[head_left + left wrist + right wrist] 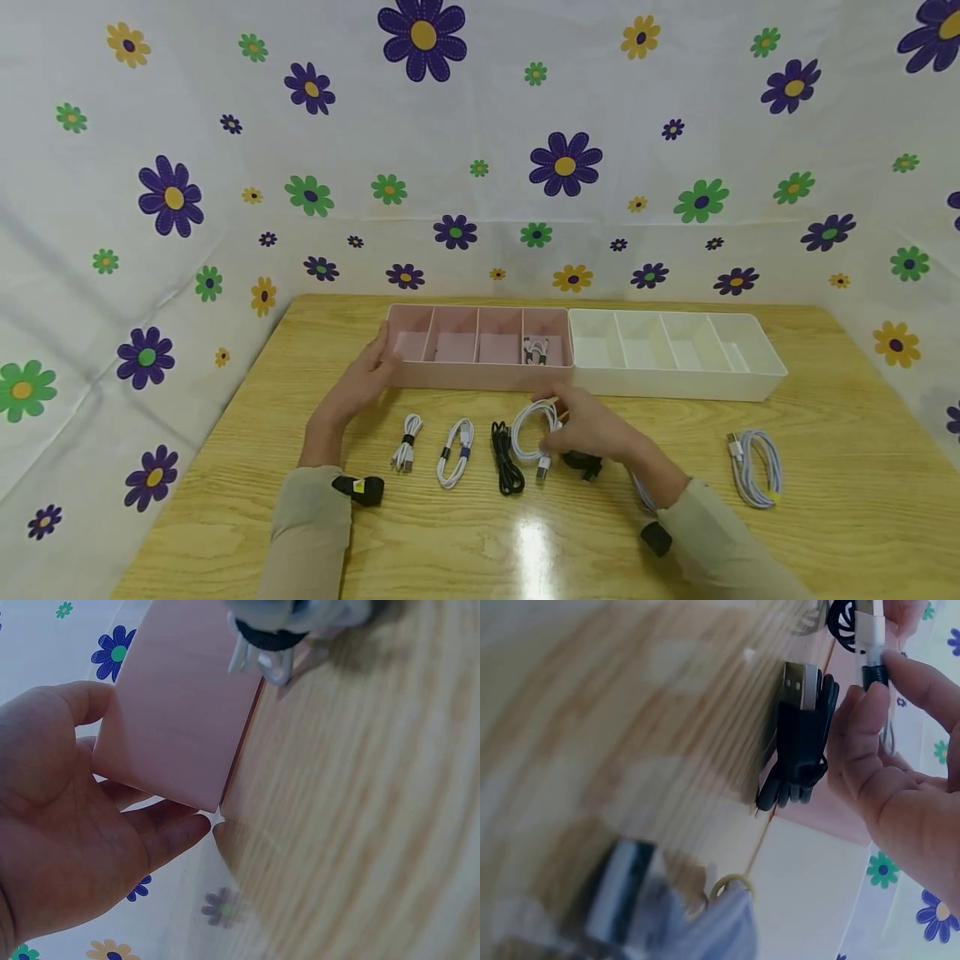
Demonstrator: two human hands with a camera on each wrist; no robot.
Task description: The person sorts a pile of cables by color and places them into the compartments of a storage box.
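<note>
My left hand (363,379) grips the left end of a pink divided box (480,377); in the left wrist view the thumb reaches its rim and the fingers lie along its end. My right hand (596,423) pinches a coiled white USB cable (517,433) between thumb and fingers, just in front of the box. That cable's metal plug (870,630) shows in the right wrist view. A black cable bundle (507,467) lies beside the white coil, and another black cable (799,739) sits below the right hand. One box compartment holds a bundled white cable (536,350).
A white divided box (675,382) adjoins the pink one on the right. Two white cable bundles, a short one (407,442) and a looped one (455,454), lie to the left. Near the right side is a pale lilac cable (756,471); another lilac cable (643,492) is partly under the right wrist.
</note>
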